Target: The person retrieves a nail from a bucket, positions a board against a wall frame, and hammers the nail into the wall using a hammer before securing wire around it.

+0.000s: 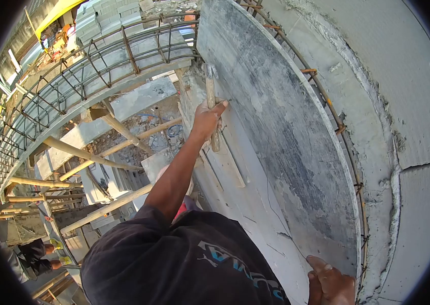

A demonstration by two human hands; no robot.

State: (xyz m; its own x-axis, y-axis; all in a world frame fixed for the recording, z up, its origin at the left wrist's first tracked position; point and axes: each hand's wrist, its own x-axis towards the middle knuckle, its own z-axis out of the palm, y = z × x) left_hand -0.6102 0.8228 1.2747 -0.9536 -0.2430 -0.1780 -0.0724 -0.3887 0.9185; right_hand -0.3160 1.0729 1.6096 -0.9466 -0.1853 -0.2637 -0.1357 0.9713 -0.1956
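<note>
Rebar and poles crowd the left of the site; a curved panel stands on the right. The left hand grips a hammer around mid-handle, head to the far side, left of the panel. The right hand is at the panel's near end; whether it pinches anything, I cannot tell. Good control probably calls for a firm wrist and right fingers well clear of the head.

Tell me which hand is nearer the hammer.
Left: the left hand grips the hammer; the right hand is away from it, near the grey panel.
</note>
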